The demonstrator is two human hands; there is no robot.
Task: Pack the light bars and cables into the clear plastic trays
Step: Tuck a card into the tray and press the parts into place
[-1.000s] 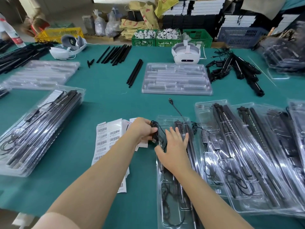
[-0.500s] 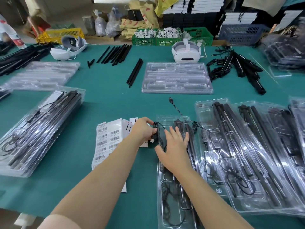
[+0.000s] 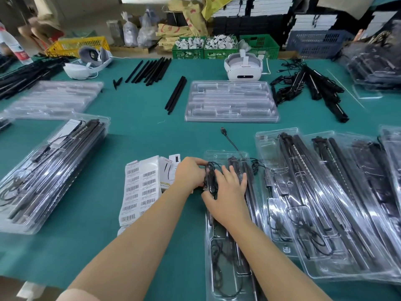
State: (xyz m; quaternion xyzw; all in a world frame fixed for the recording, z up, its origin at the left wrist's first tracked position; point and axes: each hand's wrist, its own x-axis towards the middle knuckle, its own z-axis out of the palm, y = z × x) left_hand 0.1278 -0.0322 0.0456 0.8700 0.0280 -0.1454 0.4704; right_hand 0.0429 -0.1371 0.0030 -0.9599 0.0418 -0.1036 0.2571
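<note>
A clear plastic tray (image 3: 219, 276) lies lengthwise in front of me with black light bars (image 3: 249, 192) in its right channel and a coiled cable at its near end. My left hand (image 3: 189, 173) grips a looped black cable with its inline controller (image 3: 211, 179) at the tray's upper left edge. My right hand (image 3: 227, 192) lies flat, fingers spread, pressing on the cable and the bars. The cable's USB plug (image 3: 223, 131) trails onto the green table beyond the tray.
Filled trays (image 3: 325, 203) overlap to the right, and another stack (image 3: 50, 170) sits at the left. Barcode label sheets (image 3: 141, 190) lie beside my left hand. An empty tray stack (image 3: 231, 102), loose black bars (image 3: 175, 95), tangled bars with cables (image 3: 310, 88) and a white headset (image 3: 243, 67) lie farther back.
My left hand has drawn the cable loop slightly closer to the tray and my right hand has shifted a little left over it. The view has barely moved.
</note>
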